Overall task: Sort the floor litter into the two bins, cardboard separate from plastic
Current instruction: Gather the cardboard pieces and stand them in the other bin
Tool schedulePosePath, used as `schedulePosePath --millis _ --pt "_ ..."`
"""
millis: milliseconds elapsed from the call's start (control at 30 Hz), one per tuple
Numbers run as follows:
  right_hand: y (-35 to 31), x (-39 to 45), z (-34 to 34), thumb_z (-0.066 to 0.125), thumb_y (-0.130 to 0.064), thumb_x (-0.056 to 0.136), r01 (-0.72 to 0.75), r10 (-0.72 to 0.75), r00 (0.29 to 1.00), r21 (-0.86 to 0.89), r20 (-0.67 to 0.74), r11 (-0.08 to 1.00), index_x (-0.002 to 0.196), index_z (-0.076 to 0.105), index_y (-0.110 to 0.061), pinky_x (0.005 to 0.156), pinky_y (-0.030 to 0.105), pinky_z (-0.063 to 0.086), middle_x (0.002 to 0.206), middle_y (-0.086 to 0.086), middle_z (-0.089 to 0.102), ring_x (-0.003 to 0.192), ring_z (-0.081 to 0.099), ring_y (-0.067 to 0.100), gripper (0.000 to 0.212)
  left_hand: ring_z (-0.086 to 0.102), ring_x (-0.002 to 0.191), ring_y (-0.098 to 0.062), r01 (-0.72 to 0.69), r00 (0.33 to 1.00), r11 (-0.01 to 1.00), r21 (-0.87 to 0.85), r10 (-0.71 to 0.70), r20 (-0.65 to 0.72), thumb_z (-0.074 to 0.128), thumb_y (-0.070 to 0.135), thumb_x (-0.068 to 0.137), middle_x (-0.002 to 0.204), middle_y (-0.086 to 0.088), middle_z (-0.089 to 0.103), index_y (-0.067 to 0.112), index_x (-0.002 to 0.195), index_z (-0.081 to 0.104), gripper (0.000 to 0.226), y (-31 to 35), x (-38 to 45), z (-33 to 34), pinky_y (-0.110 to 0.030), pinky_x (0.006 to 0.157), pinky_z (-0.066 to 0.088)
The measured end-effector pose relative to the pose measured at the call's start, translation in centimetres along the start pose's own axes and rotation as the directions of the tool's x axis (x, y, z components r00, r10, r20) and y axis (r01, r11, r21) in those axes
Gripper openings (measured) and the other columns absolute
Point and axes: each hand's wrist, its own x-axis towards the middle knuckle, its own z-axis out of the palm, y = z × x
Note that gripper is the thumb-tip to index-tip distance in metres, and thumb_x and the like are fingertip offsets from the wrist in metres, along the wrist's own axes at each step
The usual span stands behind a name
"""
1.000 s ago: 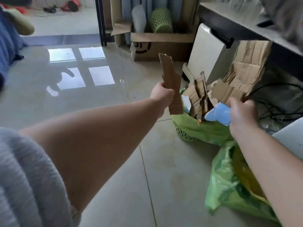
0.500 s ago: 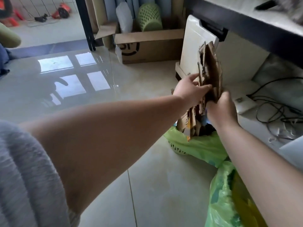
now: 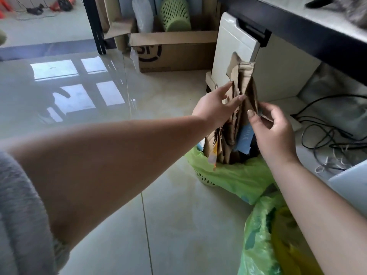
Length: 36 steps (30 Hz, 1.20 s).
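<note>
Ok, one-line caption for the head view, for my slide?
Both hands, left and right, press upright cardboard into the green-lined bin.

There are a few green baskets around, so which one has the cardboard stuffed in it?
The near basket lined with a green bag, right under both hands, holds the upright cardboard pieces. The other green basket sits far back, in the big box.

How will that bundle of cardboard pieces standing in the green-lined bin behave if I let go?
The cardboard pieces stand tall above the bin, steadied between the left hand and right hand, so they would probably lean or fan apart. Torn, creased edges suggest they are light and fairly stiff, bending at the folds. The thin green liner likely gives little support.
</note>
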Motion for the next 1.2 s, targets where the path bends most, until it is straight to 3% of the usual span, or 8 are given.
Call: schedulePosePath --millis 167,300,567,700,833,933,1033,1200 --pt "0.2 0.0 0.4 0.063 -0.041 0.085 0.007 -0.007 1.0 -0.083 0.005 0.997 0.1 0.057 -0.028 0.075 0.027 0.043 0.098 -0.005 0.063 0.095 0.059 0.016 0.021 0.061 0.111 -0.022 -0.012 1.0 0.999 0.047 0.013 -0.021 0.056 0.05 0.086 0.134 0.0 0.056 0.033 0.144 0.033 0.065 -0.4 -0.1 -0.4 -0.039 0.089 0.055" --pt "0.5 0.2 0.9 0.068 -0.036 0.081 0.026 -0.023 0.999 -0.112 0.024 0.993 0.094 0.054 -0.026 0.082 0.038 0.051 0.1 0.0 0.065 0.097 0.06 0.021 0.021 0.059 0.116 -0.019 0.003 0.999 1.0 -0.015 -0.004 -0.033 0.058 0.052 0.085 0.135 0.001 0.056 0.034 0.142 0.036 0.064 -0.6 0.2 -0.3 -0.039 0.093 0.053" --pt "1.7 -0.7 2.3 0.071 -0.021 0.079 0.088 -0.007 0.971 -0.327 0.239 0.941 0.075 0.057 -0.013 0.058 0.014 0.034 0.087 0.002 0.058 0.081 0.053 0.019 0.016 0.061 0.101 -0.017 0.022 1.0 0.992 0.124 -0.024 0.017 0.067 0.019 0.083 0.12 0.005 0.062 0.035 0.141 0.04 0.066 -2.7 0.1 -0.3 -0.025 0.083 0.048" --pt "0.3 -0.1 1.4 0.068 -0.036 0.082 -0.035 0.054 0.995 -0.2 0.09 0.979 0.095 0.057 -0.01 0.063 0.026 0.038 0.088 -0.003 0.057 0.087 0.056 0.019 0.031 0.058 0.106 -0.02 -0.052 0.994 0.983 0.176 0.034 0.101 0.068 0.015 0.079 0.122 0.001 0.061 0.036 0.138 0.043 0.068 -2.8 0.1 -0.6 -0.031 0.09 0.05" --pt "-1.2 0.6 1.4 0.066 -0.033 0.085 -0.017 0.029 0.992 -0.092 0.126 0.996 0.139 0.036 -0.024 0.09 0.02 0.037 0.129 -0.004 0.056 0.119 0.051 0.014 0.063 0.053 0.112 -0.023 -0.115 0.988 0.971 0.207 0.091 0.123 0.06 0.02 0.079 0.119 -0.003 0.056 0.038 0.137 0.042 0.063 -3.0 -0.6 -0.3 -0.04 0.093 0.049" --pt "-1.5 0.9 1.4 0.06 -0.038 0.088 0.038 -0.004 0.979 -0.16 0.206 0.986 0.131 0.047 -0.036 0.081 0.02 0.041 0.107 -0.016 0.059 0.102 0.053 0.008 0.045 0.042 0.128 -0.021 -0.104 0.984 0.98 0.169 0.076 0.164 0.052 0.031 0.082 0.131 0.0 0.055 0.035 0.139 0.042 0.059 -2.8 -0.3 -0.5 -0.044 0.105 0.04" --pt "-1.2 1.1 1.2 0.054 -0.027 0.093 0.04 0.002 0.979 -0.201 0.202 0.979 0.125 0.056 -0.034 0.063 0.007 0.039 0.089 -0.012 0.061 0.089 0.056 0.013 0.033 0.037 0.137 -0.015 -0.028 0.984 0.993 -0.116 0.048 0.172 0.041 0.039 0.08 0.145 0.003 0.046 0.029 0.143 0.039 0.063 -2.4 -0.3 -0.6 -0.039 0.115 0.029" --pt "0.0 0.7 2.5 0.038 -0.006 0.09 0.059 0.003 0.987 -0.378 0.162 0.924 0.117 0.058 -0.027 0.069 0.029 0.041 0.095 0.008 0.066 0.087 0.058 0.031 0.04 0.047 0.13 -0.011 0.012 0.994 0.979 -0.204 0.011 0.111 0.051 0.066 0.075 0.142 0.007 0.05 0.045 0.146 0.011 0.083 -2.2 -0.4 0.4 -0.038 0.112 0.034"
